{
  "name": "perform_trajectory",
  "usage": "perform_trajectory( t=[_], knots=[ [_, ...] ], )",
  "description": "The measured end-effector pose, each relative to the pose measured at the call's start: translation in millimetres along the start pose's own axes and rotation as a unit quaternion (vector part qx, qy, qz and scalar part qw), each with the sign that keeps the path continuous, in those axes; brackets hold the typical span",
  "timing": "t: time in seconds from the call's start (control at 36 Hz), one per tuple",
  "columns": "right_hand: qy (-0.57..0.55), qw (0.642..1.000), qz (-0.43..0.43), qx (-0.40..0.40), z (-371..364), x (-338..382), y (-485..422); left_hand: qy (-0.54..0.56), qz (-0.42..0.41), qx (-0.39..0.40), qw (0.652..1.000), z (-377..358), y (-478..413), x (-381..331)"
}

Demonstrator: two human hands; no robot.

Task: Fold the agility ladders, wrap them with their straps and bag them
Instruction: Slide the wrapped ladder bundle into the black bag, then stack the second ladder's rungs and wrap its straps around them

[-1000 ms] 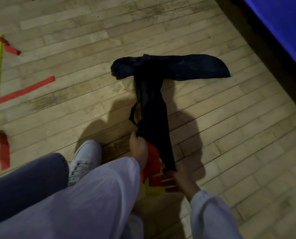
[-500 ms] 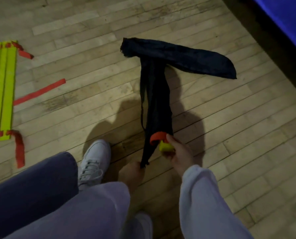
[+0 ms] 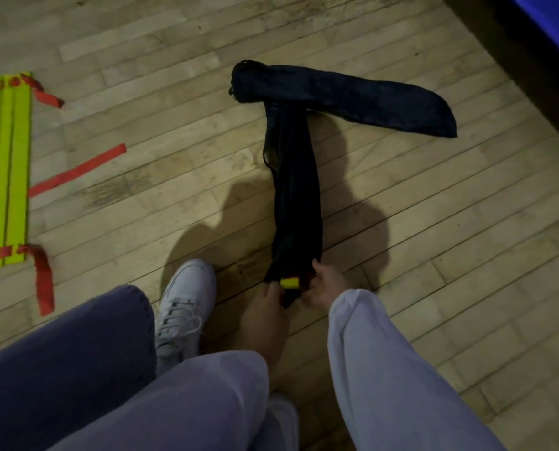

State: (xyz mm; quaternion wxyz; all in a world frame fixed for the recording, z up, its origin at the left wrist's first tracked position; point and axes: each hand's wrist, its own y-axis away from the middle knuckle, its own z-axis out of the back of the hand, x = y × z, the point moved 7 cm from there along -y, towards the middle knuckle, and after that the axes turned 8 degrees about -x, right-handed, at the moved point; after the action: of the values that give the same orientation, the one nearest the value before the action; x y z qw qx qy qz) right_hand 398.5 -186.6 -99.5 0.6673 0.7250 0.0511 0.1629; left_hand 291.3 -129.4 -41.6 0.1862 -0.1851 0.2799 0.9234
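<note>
- Your left hand and right hand both pinch the mouth of the black bag, one on each side of the opening.
- The folded ladder sits between your fingertips; only its yellow end shows at the mouth, the rest is inside the bag.
- The bag runs away from your fingers along the wood floor; its far end touches a second black bag lying crosswise.
- Another ladder, yellow-green with red straps, lies flat well left of your left hand.
</note>
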Motion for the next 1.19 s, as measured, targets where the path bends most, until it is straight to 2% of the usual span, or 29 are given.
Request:
perform_trajectory(
  t=[0.06, 0.17, 0.28, 0.33, 0.44, 0.53, 0.61, 0.78, 0.89, 1.0, 1.19],
  knots=[
    [-0.012, 1.000, 0.024, -0.004, 4, -3, 1, 0.043, 0.009, -0.033, 0.998, 0, -16, 5],
    [-0.049, 0.998, 0.013, 0.033, 10, -16, 6, 0.142, 0.060, 0.005, 0.988, -13, -45, 14],
    [-0.087, 0.996, 0.028, 0.022, 27, -19, 4, 0.102, 0.014, -0.012, 0.995, -9, -51, 12],
    [-0.069, 0.996, 0.047, -0.017, 43, -24, -4, 0.076, 0.011, 0.029, 0.997, -15, -46, 10],
    [0.050, 0.993, 0.061, -0.088, 57, -36, -18, 0.022, -0.014, 0.178, 0.984, -35, -27, 6],
    [0.134, 0.983, 0.056, -0.109, 51, -33, -4, 0.006, -0.003, 0.207, 0.978, -24, -22, 3],
    [0.151, 0.980, 0.079, -0.103, 36, -18, 23, 0.014, 0.010, 0.198, 0.980, 6, -21, -7],
    [0.059, 0.994, 0.080, -0.037, -18, 13, 116, 0.095, 0.005, 0.133, 0.987, 104, -13, -48],
    [0.023, 0.994, 0.094, 0.058, -55, 30, 185, 0.115, -0.029, 0.071, 0.990, 172, -4, -67],
    [-0.003, 0.984, 0.097, 0.148, -89, 24, 267, 0.162, -0.042, 0.051, 0.985, 236, 27, -78],
    [0.080, 0.977, 0.138, 0.138, -138, -1, 325, 0.218, -0.037, 0.024, 0.975, 298, 54, -50]
  ],
)
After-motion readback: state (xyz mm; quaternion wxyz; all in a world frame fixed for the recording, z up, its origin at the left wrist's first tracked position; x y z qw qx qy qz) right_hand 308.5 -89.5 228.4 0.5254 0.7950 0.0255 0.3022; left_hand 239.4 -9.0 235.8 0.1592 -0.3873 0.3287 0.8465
